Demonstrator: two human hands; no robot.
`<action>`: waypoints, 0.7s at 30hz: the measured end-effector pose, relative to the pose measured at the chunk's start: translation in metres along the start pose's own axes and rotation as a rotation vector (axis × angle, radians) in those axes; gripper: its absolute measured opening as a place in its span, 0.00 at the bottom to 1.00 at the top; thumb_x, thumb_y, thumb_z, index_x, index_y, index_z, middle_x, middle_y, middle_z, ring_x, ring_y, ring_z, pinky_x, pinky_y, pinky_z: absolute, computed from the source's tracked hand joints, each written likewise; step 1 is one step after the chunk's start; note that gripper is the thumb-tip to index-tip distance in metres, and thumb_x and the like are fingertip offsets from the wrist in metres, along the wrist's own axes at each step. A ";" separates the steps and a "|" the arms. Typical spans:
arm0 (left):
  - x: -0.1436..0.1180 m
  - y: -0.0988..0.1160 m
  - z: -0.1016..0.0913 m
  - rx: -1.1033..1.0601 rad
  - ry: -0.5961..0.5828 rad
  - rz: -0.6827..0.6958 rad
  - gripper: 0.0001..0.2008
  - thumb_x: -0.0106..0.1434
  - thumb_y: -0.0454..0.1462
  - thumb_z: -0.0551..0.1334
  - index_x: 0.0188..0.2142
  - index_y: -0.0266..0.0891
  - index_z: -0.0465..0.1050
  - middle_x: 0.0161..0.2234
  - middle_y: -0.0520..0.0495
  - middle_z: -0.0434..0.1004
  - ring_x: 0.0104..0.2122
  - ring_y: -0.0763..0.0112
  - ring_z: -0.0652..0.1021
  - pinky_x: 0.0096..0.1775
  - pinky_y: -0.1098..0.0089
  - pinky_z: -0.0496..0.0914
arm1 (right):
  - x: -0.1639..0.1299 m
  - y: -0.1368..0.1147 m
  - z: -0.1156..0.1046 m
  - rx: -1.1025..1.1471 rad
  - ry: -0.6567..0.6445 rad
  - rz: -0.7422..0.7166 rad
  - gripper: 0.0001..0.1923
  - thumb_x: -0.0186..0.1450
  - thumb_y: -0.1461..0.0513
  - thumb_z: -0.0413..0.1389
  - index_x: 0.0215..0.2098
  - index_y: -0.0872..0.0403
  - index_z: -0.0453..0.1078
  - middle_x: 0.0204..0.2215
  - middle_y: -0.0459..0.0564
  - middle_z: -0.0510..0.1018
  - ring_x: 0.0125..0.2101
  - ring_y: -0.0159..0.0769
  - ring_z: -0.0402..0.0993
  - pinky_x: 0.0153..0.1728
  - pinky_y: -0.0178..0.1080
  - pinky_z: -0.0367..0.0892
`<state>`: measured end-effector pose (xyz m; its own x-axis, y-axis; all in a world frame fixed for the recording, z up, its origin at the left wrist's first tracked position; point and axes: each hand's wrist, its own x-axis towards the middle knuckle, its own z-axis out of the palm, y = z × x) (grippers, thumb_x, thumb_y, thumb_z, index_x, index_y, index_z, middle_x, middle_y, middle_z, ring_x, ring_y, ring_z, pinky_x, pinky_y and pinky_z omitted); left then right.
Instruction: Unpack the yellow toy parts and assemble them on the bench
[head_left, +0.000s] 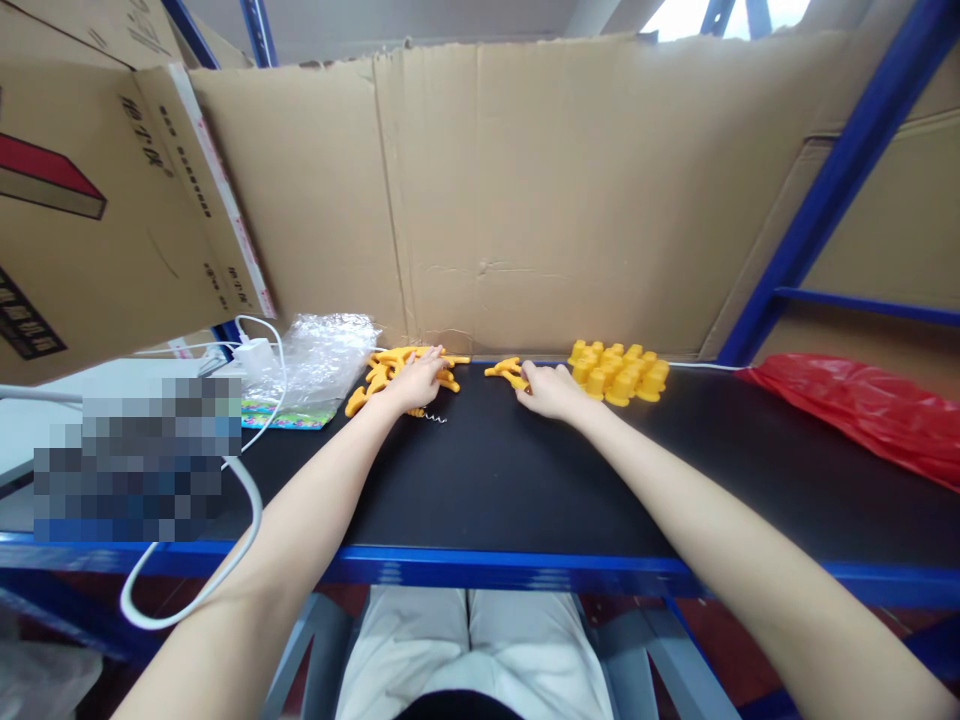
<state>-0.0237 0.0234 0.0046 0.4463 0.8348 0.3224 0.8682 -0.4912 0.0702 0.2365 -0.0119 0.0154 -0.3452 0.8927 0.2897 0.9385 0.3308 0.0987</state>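
A pile of orange plastic parts (pixel 388 369) lies at the back of the black table (pixel 525 480). My left hand (pixel 416 383) rests on that pile, fingers curled over some pieces; whether it grips one I cannot tell. A small metal spring (pixel 435 416) lies just in front of it. My right hand (pixel 546 388) reaches a few loose orange parts (pixel 504 370) at the middle back and pinches one at its fingertips. Right beside it stands a cluster of yellow cap-like parts (pixel 619 372), upright in rows.
A clear plastic bag (pixel 324 352) and a colourful card lie at the back left, with a white charger (pixel 253 355) and cable (pixel 247 500). A red plastic bag (pixel 862 410) lies at the right. Cardboard (pixel 525 200) walls the back. Blue shelf posts (pixel 832 190) stand at the right.
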 end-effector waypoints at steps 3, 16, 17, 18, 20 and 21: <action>0.000 0.001 0.002 -0.017 0.012 0.009 0.26 0.57 0.28 0.48 0.56 0.38 0.61 0.64 0.40 0.51 0.63 0.65 0.53 0.61 0.52 0.48 | -0.001 -0.003 -0.004 0.031 -0.059 0.037 0.17 0.60 0.58 0.47 0.45 0.58 0.62 0.38 0.58 0.77 0.38 0.47 0.74 0.36 0.43 0.58; -0.009 0.020 -0.019 -0.044 0.196 0.155 0.22 0.65 0.41 0.49 0.56 0.35 0.62 0.55 0.40 0.67 0.56 0.64 0.67 0.56 0.63 0.59 | -0.002 -0.001 -0.008 0.032 0.067 -0.256 0.14 0.66 0.59 0.47 0.45 0.57 0.68 0.42 0.56 0.76 0.43 0.41 0.71 0.39 0.39 0.58; -0.010 0.025 -0.022 -0.057 0.199 0.162 0.23 0.65 0.44 0.49 0.56 0.37 0.63 0.52 0.41 0.70 0.53 0.64 0.70 0.54 0.63 0.62 | -0.003 -0.002 -0.010 0.017 0.107 -0.294 0.14 0.66 0.60 0.47 0.46 0.57 0.68 0.42 0.56 0.75 0.43 0.42 0.70 0.40 0.39 0.57; -0.011 0.029 -0.024 -0.070 0.190 0.161 0.24 0.65 0.46 0.50 0.56 0.39 0.62 0.49 0.42 0.73 0.49 0.64 0.72 0.51 0.64 0.64 | -0.003 -0.002 -0.011 -0.005 0.151 -0.324 0.15 0.66 0.61 0.47 0.47 0.57 0.68 0.42 0.56 0.75 0.44 0.42 0.69 0.40 0.40 0.56; -0.013 0.036 -0.027 -0.076 0.155 0.155 0.26 0.63 0.49 0.51 0.58 0.43 0.60 0.45 0.45 0.75 0.43 0.65 0.75 0.46 0.65 0.67 | -0.003 -0.004 -0.015 -0.050 0.248 -0.360 0.16 0.67 0.62 0.45 0.50 0.58 0.66 0.43 0.58 0.74 0.44 0.43 0.68 0.41 0.42 0.54; -0.013 0.038 -0.028 -0.068 0.142 0.155 0.26 0.63 0.48 0.52 0.59 0.44 0.59 0.44 0.45 0.75 0.42 0.66 0.76 0.44 0.66 0.67 | -0.004 -0.005 -0.016 -0.067 0.297 -0.368 0.17 0.67 0.63 0.44 0.52 0.59 0.65 0.44 0.58 0.74 0.44 0.43 0.67 0.42 0.42 0.53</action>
<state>-0.0025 -0.0132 0.0291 0.5338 0.7069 0.4640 0.7727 -0.6307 0.0719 0.2335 -0.0218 0.0293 -0.6471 0.5905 0.4824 0.7558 0.5798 0.3042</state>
